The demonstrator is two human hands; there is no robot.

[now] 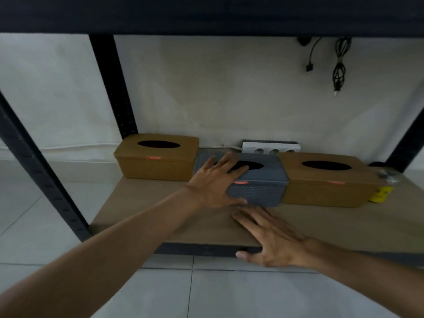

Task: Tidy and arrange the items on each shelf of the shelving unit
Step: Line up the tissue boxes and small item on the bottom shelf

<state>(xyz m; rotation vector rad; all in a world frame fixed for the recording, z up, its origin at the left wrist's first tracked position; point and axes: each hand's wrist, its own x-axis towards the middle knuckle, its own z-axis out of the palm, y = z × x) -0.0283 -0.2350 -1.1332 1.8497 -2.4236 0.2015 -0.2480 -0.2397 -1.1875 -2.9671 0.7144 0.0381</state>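
Your left hand (215,180) lies open on the grey tissue box (263,189), fingers spread straight across the lid toward its oval slot, thumb low along the near corner. Your right hand (270,237) is open too, flat on the shelf (160,214) at 6 o'clock from the box, thumb over the front edge.

The grey box sits mid-shelf, turned askew. One brown tissue box (156,159) stands at its 10 o'clock. The other brown box (325,184) is at its 3 o'clock and touches it or nearly does. A power strip (270,148) lies at 12 o'clock behind it.

It looks like stiff woven-pattern plastic, probably light and hollow, so it should slide easily on the board. Push or take hold low on the side walls, not the lid, which may lift off. Mind the neighbour at 3 o'clock as you square it.
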